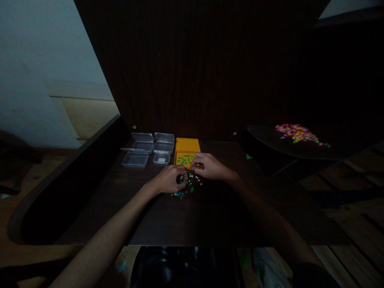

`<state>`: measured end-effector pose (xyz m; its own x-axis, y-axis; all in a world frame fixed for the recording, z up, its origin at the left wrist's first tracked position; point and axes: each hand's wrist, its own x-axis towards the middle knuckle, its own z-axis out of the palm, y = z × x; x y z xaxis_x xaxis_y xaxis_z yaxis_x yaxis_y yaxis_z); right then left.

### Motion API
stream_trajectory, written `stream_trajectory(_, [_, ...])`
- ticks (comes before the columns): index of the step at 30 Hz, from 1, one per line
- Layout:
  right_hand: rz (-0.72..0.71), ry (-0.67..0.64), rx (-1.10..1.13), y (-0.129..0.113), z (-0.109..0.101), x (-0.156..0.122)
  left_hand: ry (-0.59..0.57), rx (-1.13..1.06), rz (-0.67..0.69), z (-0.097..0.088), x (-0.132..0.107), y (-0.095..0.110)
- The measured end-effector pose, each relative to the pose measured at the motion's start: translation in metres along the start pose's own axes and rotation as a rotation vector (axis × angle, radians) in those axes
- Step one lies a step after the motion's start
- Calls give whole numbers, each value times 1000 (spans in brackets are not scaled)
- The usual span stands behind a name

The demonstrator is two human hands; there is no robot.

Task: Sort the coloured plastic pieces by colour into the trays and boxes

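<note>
We've got green beads [183, 159] in the orange box [187, 144], clear boxes [135, 159] left of it mostly empty-looking, left hand [168, 180] clenched over the mixed pile [189, 188] in front, right hand [210, 166] at its rim, grip unclear.

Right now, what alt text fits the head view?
A person's left hand curls over small green, white and blue pieces scattered on a dark table, while the right hand rests at the front edge of an open orange box holding green pieces. Open clear plastic boxes sit left of it.
</note>
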<state>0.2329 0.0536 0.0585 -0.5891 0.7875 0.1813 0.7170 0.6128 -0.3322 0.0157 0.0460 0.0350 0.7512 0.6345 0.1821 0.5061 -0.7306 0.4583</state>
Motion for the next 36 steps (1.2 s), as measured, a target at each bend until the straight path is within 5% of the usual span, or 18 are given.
stream_trajectory(5, [-59,-116,115,-7,16,-30,-109,-47,23,0,0,2])
stream_trajectory(9, [-97,-69,131,-7,30,-43,-132,-46,23,1,1,2])
stream_trajectory(36, [-88,20,289,-6,36,-40,-183,-23,-48,0,1,2])
